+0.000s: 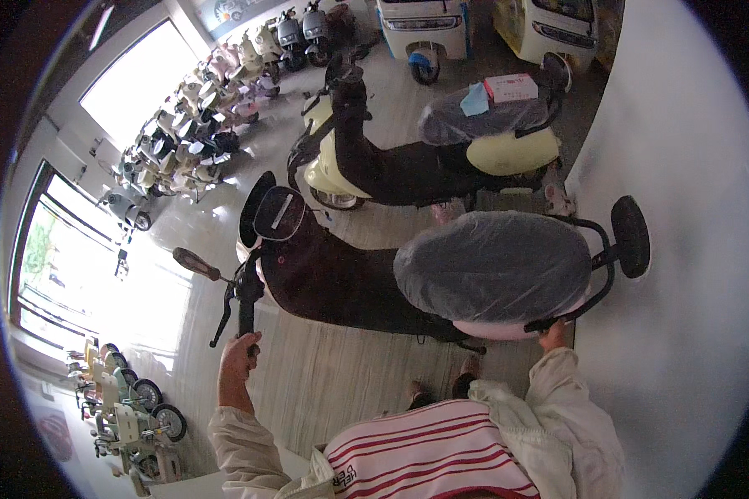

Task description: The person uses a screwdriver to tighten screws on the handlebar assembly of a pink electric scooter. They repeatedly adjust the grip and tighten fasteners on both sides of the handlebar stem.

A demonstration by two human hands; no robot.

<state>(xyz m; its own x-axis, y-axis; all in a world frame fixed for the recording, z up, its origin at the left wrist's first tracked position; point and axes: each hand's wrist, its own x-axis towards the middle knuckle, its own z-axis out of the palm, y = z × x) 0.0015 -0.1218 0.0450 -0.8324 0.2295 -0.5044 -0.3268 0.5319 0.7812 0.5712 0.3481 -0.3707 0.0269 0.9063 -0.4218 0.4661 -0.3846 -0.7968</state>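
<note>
Pink-and-black scooter (341, 274) is stood on the floor (324, 382), tail nr the floor's right edge, by the white wall (674, 283). Handlebar grip (246, 316) is wrapped by L hand (241, 354), fingers curled round it. Black rear rail (592, 301) is met by R hand (553, 334) at its near end; whether it's fully gripped can't be told, fingers part-hidden. Wrapped seat (491, 262) is covered w/ clear plastic; black backrest (630, 237) is mounted behind. Just beyond, pale-yellow scooter (404, 170) is parked alongside; white-and-red box (512, 87) is set on it twd the seat's rear edge, blue cloth or paper (475, 99) right beside. More scooters (179, 133) are lined up at the floor's far-left edge, small bikes (129, 424) nr its near-left corner, white-and-blue vehicle (420, 25) at its far edge.
</note>
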